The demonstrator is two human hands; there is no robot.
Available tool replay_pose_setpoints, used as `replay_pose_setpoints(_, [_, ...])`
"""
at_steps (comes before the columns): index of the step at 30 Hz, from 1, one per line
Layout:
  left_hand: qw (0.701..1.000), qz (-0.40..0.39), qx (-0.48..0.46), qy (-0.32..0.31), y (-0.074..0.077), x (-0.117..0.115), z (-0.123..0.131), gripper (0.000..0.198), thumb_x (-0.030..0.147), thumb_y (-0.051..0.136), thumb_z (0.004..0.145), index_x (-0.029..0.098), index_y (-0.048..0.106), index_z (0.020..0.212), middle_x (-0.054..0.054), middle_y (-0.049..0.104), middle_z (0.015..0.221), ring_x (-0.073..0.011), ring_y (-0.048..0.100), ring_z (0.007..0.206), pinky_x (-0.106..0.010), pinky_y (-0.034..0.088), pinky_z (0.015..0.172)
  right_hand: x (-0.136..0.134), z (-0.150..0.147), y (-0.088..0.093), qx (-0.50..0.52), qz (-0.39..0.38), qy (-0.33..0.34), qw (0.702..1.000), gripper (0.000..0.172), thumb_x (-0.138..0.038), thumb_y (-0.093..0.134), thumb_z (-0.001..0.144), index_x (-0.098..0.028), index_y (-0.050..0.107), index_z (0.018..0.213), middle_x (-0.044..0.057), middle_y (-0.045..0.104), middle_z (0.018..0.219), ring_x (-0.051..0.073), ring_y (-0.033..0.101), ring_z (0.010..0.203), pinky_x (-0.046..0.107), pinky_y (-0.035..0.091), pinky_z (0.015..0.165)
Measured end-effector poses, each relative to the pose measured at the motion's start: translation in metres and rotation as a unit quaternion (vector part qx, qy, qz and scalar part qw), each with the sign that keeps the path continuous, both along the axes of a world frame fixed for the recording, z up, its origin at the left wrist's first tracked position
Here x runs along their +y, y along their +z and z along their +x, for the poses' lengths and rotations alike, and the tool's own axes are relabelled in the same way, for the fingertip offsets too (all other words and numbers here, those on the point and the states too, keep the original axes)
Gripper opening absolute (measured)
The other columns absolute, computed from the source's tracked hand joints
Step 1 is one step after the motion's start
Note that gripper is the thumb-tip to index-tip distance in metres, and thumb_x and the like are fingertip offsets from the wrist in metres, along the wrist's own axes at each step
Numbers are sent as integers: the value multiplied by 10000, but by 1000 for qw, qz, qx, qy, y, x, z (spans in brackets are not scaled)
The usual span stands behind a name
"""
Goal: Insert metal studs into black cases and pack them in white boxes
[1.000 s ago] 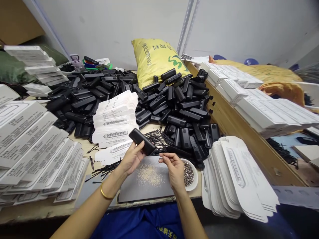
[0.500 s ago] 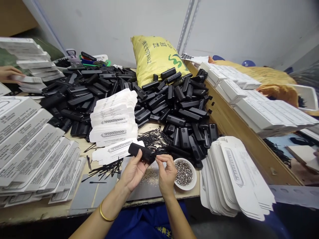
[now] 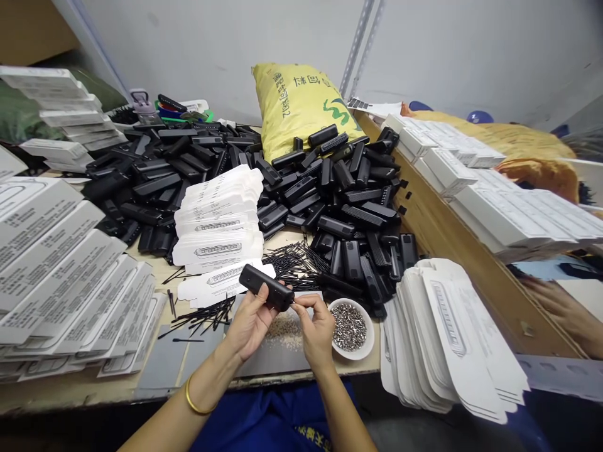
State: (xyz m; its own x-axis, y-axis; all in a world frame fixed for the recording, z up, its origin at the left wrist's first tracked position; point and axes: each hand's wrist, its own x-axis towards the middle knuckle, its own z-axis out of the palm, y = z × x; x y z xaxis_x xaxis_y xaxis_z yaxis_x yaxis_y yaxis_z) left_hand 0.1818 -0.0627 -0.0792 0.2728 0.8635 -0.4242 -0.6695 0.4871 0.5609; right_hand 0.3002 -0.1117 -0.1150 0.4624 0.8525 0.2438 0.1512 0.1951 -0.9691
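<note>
My left hand [image 3: 252,323] is closed around an oblong black plastic case [image 3: 266,287], tilted with its lower end toward my right hand. At that end, the thumb and forefinger of my right hand [image 3: 315,323] are pinched together; what is between them is too small to make out. Just right of that hand stands a white bowl [image 3: 370,333] of small shiny metal pieces [image 3: 349,326]. Below the hands, small beige bits [image 3: 285,333] lie scattered on a grey sheet [image 3: 268,364]. Thin black sticks [image 3: 296,267] lie in a heap behind the black case.
Similar black cases [image 3: 351,260] are piled across the back, before a yellow sack [image 3: 301,107]. White printed boxes [image 3: 51,276] are stacked at left. Flat white cartons [image 3: 219,245] lie mid-table; more cartons [image 3: 452,333] lean at right. Beyond a wooden board [image 3: 471,270], a co-worker's hand [image 3: 565,307] shows.
The black case stays in my left hand, and my right fingers remain pinched at its end. A co-worker's hand at far left has left the view; another now shows at far right.
</note>
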Motion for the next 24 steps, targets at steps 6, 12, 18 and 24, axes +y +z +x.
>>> replay_pose_setpoints(6, [999, 9, 9, -30, 1, 1, -5, 281, 230, 696, 798, 146, 568, 1034, -92, 698, 1035, -239, 666, 1005, -323, 555, 851, -5, 12, 13, -136, 5, 34, 990, 114, -162, 582, 862, -199, 613, 759, 3, 630, 763, 160, 563, 749, 290, 413, 711])
replay_pose_setpoints(12, [996, 60, 55, -35, 1, -10, -3, 389, 301, 753, 744, 206, 541, 1057, -57, 694, 1062, -222, 661, 1017, -314, 539, 849, -11, 12, 14, -187, -24, 50, 981, 148, -149, 563, 860, -205, 587, 725, -5, 632, 735, 158, 558, 727, 288, 393, 712])
replay_pose_setpoints(18, [999, 20, 22, -30, 2, -1, -8, 364, 279, 755, 741, 163, 558, 1025, -78, 697, 1042, -245, 666, 1006, -324, 546, 857, -11, 11, 11, -108, -64, 69, 990, 55, -249, 597, 855, -215, 617, 816, 2, 651, 783, 168, 583, 761, 291, 427, 736])
replay_pose_setpoints(24, [996, 64, 60, -34, 31, 2, -9, 398, 271, 756, 733, 196, 568, 1076, -58, 670, 1102, -241, 686, 932, -330, 559, 782, -14, 32, 11, -104, -85, 67, 989, 120, -277, 569, 865, -204, 633, 795, 14, 657, 786, 171, 591, 773, 289, 425, 733])
